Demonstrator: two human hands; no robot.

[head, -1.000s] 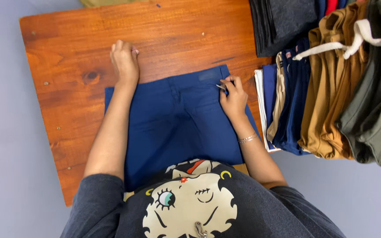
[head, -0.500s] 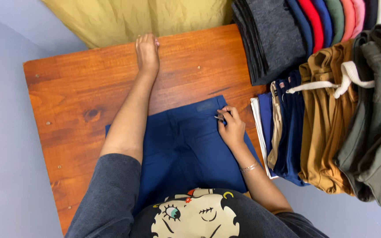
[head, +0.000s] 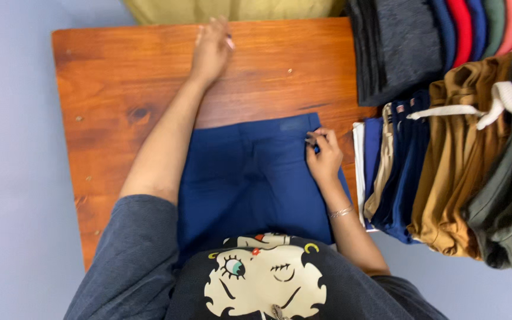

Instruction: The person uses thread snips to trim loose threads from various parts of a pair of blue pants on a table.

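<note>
the right hand [head: 325,159] pinches the edge of the dark blue folded trousers [head: 256,184]; the left hand [head: 211,50] lies flat and open on the brown wooden table [head: 114,89], far away, so the cloth may slide or wrinkle.

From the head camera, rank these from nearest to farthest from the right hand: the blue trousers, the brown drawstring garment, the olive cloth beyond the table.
1. blue trousers: the right hand rests on their right edge.
2. brown drawstring garment: in the hanging row to the right.
3. olive cloth: past the table's far edge, nearer the left hand.
</note>
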